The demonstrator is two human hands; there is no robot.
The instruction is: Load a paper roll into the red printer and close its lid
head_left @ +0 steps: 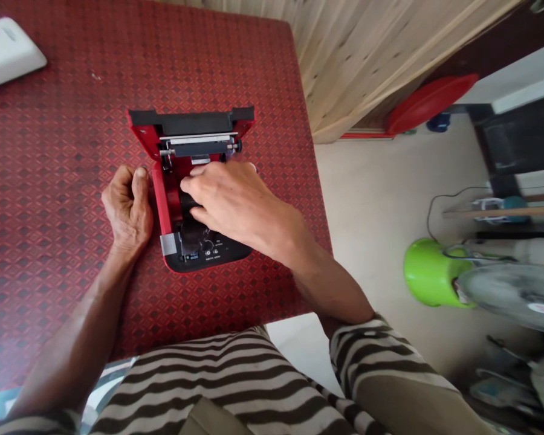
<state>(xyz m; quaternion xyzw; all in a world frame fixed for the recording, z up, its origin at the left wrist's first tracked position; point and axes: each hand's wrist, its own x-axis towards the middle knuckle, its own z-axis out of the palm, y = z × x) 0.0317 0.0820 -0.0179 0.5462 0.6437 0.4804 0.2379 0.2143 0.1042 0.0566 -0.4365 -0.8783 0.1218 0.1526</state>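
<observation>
A red and black label printer point(162, 202) stands on the table with its lid point(194, 122) raised, so the roller point(204, 148) under the lid shows. My right hand point(236, 202) reaches into the printer's bay from the right. Its thumb and fingers close around a dark cylindrical part point(187, 204) inside; the fingertips are partly hidden. My left hand point(129, 205) is curled in a fist on the table, close against the printer's left wall, with nothing visible in it. A panel with small buttons point(213, 251) lies at the printer's near end.
The table point(63, 139) has a red patterned cover. A white rounded object point(11, 51) lies at its far left corner. Beyond the right edge, on the floor, are a green bucket point(430, 272), a fan point(521, 296) and a cable. A wooden panel point(358, 54) borders the far right.
</observation>
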